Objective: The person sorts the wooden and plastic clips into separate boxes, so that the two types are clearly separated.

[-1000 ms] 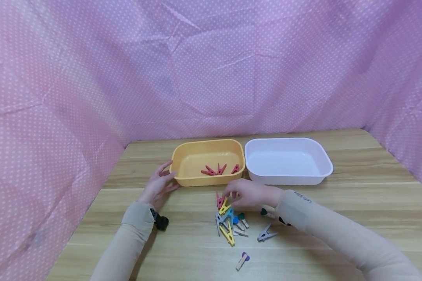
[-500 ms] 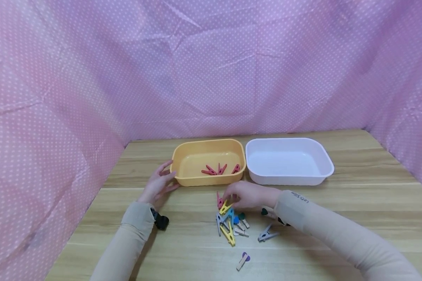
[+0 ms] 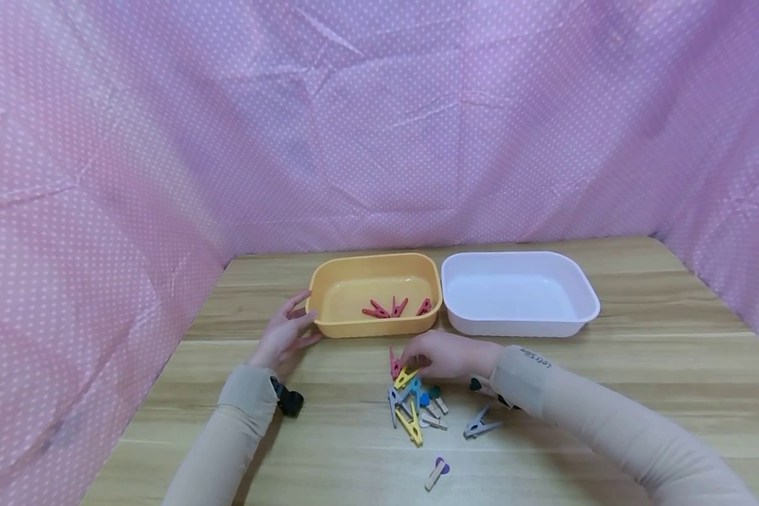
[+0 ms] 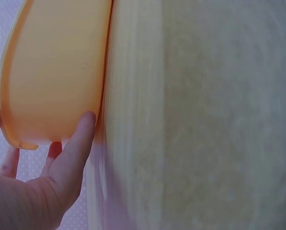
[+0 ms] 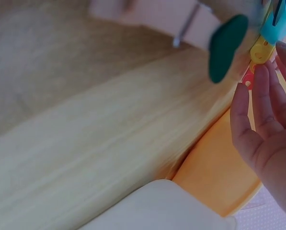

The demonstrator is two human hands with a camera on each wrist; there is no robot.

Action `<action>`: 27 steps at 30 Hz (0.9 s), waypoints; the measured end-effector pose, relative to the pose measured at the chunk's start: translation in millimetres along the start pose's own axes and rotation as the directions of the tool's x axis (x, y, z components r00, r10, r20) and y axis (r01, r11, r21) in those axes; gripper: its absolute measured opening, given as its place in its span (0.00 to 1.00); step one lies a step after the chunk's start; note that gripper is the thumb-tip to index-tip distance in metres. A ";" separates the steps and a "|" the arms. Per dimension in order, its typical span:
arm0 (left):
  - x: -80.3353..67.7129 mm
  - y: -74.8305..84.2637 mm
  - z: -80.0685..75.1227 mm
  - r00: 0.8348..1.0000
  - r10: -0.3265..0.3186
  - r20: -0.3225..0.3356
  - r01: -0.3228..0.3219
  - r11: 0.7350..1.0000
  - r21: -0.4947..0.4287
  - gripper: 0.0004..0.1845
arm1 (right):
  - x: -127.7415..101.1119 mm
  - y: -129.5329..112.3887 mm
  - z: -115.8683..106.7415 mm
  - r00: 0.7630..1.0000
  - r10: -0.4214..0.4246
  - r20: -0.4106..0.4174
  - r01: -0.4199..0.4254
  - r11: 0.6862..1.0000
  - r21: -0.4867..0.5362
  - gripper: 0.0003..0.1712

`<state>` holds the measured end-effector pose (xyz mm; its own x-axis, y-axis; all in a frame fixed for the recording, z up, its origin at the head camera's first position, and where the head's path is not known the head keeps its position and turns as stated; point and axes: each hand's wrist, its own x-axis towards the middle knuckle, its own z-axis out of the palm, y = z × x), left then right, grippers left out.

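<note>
My left hand (image 3: 299, 318) lies with straight fingers (image 4: 78, 143) against the left end of the yellow tub (image 3: 373, 328), which holds three red pegs (image 3: 392, 308). My right hand (image 3: 417, 353) hovers just in front of the tub over a heap of coloured pegs (image 3: 414, 407). Its fingertips (image 5: 262, 96) reach a red peg (image 3: 394, 364) and a yellow peg (image 3: 406, 377) at the heap's top. In the right wrist view the fingers look fairly straight beside the red peg (image 5: 248, 79), and the thumb is not clearly seen.
An empty white tub (image 3: 519, 329) stands right of the yellow one. A grey peg (image 3: 479, 424), a green-heart peg (image 3: 476, 384) and a purple-heart wooden peg (image 3: 438, 471) lie loose on the wooden table (image 3: 639, 365). Pink dotted cloth walls the table on three sides.
Both hands stay where they were; only the view has tipped very slightly.
</note>
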<state>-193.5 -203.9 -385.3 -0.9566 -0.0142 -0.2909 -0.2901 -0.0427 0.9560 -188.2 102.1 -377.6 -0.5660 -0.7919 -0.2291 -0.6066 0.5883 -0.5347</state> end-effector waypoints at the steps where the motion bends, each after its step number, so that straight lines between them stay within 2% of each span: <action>1: 0.0 -0.1 0.0 1.000 0.000 0.000 0.000 1.000 -0.001 0.32 | -0.1 -0.1 0.0 1.000 0.001 0.001 -0.001 1.000 0.000 0.13; 19: 1.5 -2.4 -0.2 1.000 0.014 -0.002 -0.014 1.000 0.002 0.32 | 1.7 5.0 -0.1 1.000 -0.019 0.016 0.019 1.000 -0.003 0.17; 27: 2.4 -1.8 -1.3 1.000 0.018 -0.002 -0.018 1.000 0.011 0.34 | 1.7 7.0 -0.3 0.999 -0.045 -0.017 0.044 0.998 -0.037 0.16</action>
<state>-195.2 -205.2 -387.8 -0.9616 -0.0165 -0.2738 -0.2733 -0.0312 0.9614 -193.6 105.0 -381.5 -0.5477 -0.8146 -0.1910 -0.6510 0.5584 -0.5142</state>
